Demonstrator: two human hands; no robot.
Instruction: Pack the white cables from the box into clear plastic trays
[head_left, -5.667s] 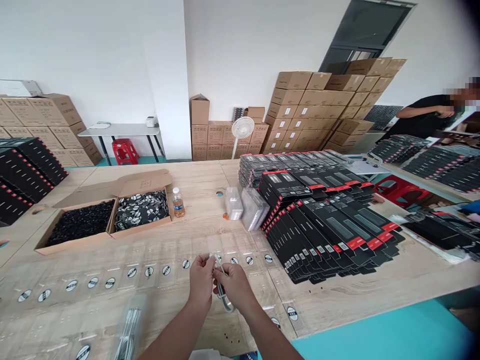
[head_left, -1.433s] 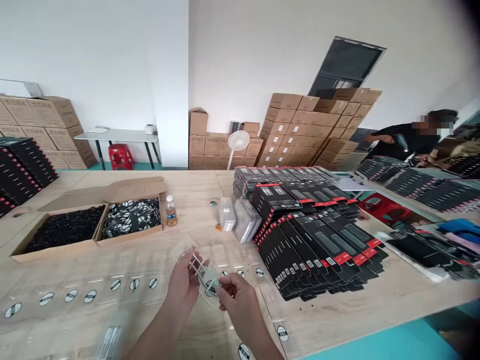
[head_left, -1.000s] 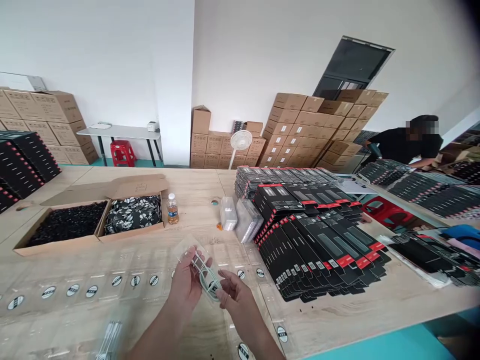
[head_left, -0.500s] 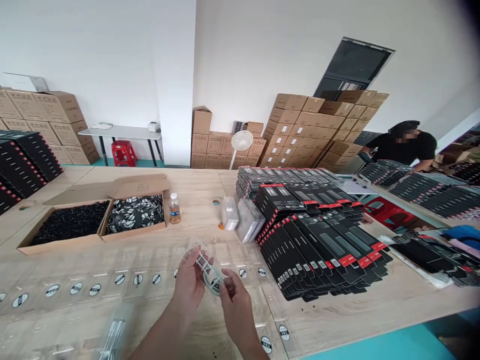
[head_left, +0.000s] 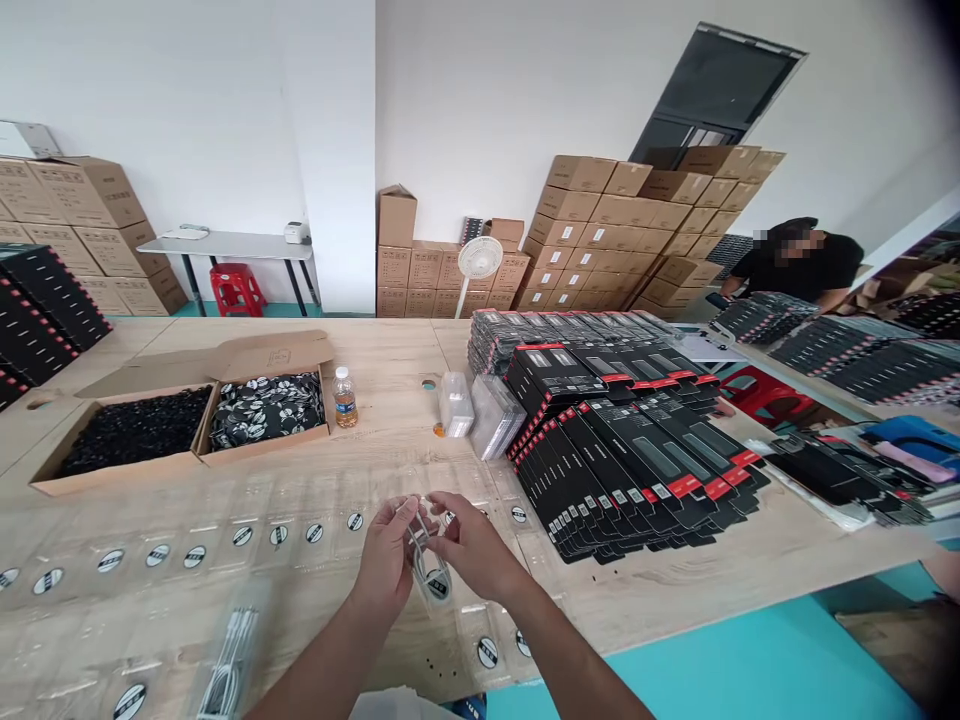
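Observation:
My left hand (head_left: 386, 560) and my right hand (head_left: 469, 545) are closed together on a clear plastic tray with a coiled white cable (head_left: 426, 555) in it, held just above the wooden table (head_left: 720, 575). A round black-and-white sticker shows at the tray's lower end. The fingertips of both hands pinch its top edge. Rows of clear trays with round stickers (head_left: 240, 535) lie flat on the table around my hands. More white cables (head_left: 229, 665) lie at the lower left.
Stacks of black boxes with red ends (head_left: 622, 440) fill the table's right. Two open cartons (head_left: 180, 425), a small bottle (head_left: 344, 397) and clear tray stacks (head_left: 480, 410) stand behind. Another person (head_left: 799, 265) works at the far right. Cardboard boxes (head_left: 637, 225) line the wall.
The tray with the cable has come down lower toward the table, and my right hand has moved up over its top beside my left. The other person has shifted left.

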